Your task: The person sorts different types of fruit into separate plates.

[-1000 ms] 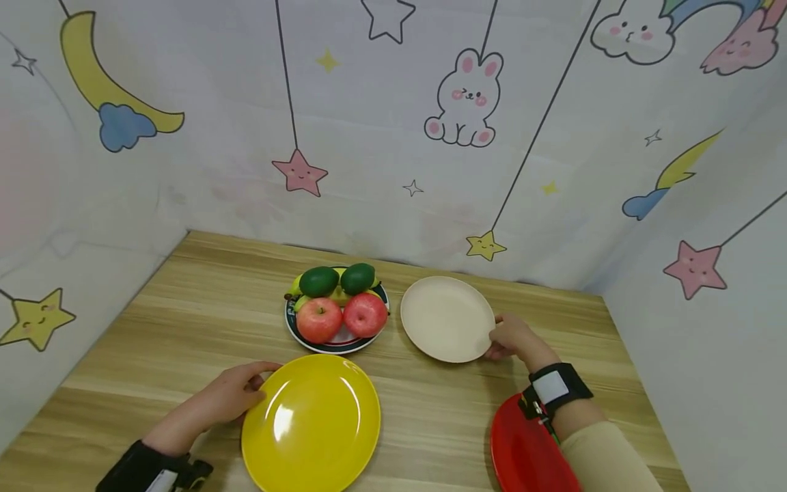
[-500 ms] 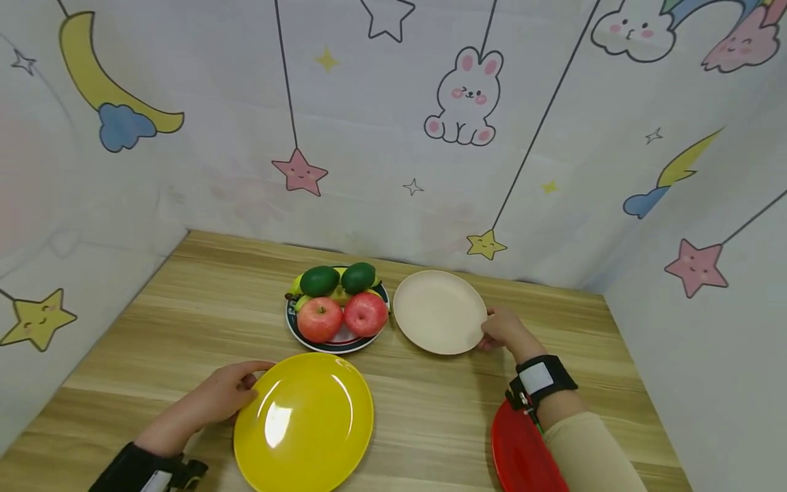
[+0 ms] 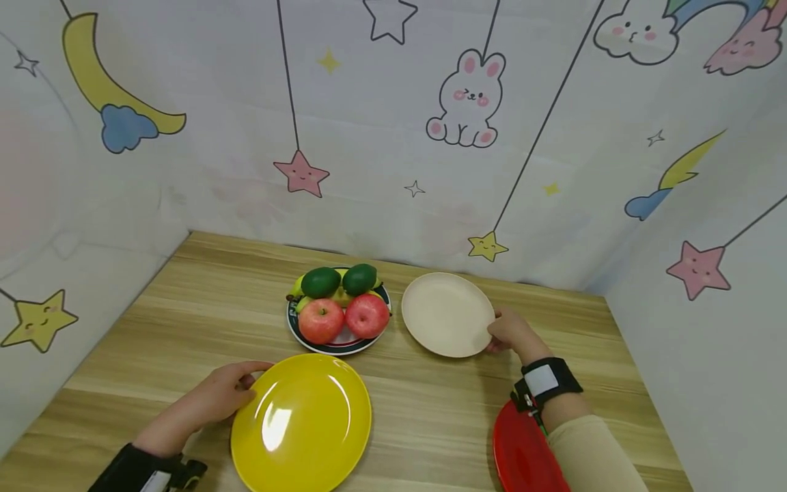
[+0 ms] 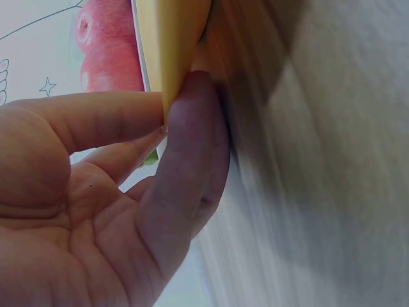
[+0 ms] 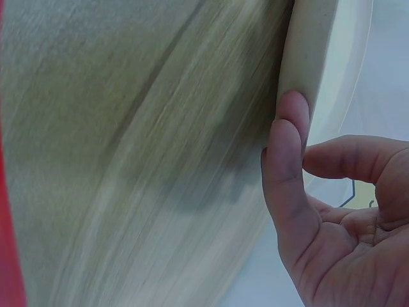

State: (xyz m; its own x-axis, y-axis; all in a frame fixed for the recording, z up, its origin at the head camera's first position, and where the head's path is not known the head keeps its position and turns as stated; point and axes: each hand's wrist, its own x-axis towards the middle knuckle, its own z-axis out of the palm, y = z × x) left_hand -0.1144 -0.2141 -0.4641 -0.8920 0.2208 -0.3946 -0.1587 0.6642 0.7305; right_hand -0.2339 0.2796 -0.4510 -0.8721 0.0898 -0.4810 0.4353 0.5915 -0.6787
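A glossy yellow plate (image 3: 307, 424) is at the front left in the head view. My left hand (image 3: 224, 393) pinches its left rim; in the left wrist view the thumb lies on one face of the yellow plate (image 4: 176, 51) and the curled fingers (image 4: 185, 141) are on its underside. Farther back, a cream plate (image 3: 447, 314) lies to the right of the fruit. My right hand (image 3: 516, 335) grips its right edge. The right wrist view has the fingers (image 5: 284, 166) under the rim of the cream plate (image 5: 307, 57), thumb on the other side.
A dark-rimmed plate (image 3: 335, 350) bears two apples (image 3: 321, 321), bananas (image 3: 295, 287) and two green avocado-like fruits (image 3: 321, 282). Beneath the right forearm sits a red plate (image 3: 522, 451). A cartoon-printed backdrop (image 3: 381, 225) borders the wooden table (image 3: 424, 424).
The yellow plate and left hand have shifted slightly left. The cream plate and right hand moved left and back, then slightly right again. Both hands keep their hold.
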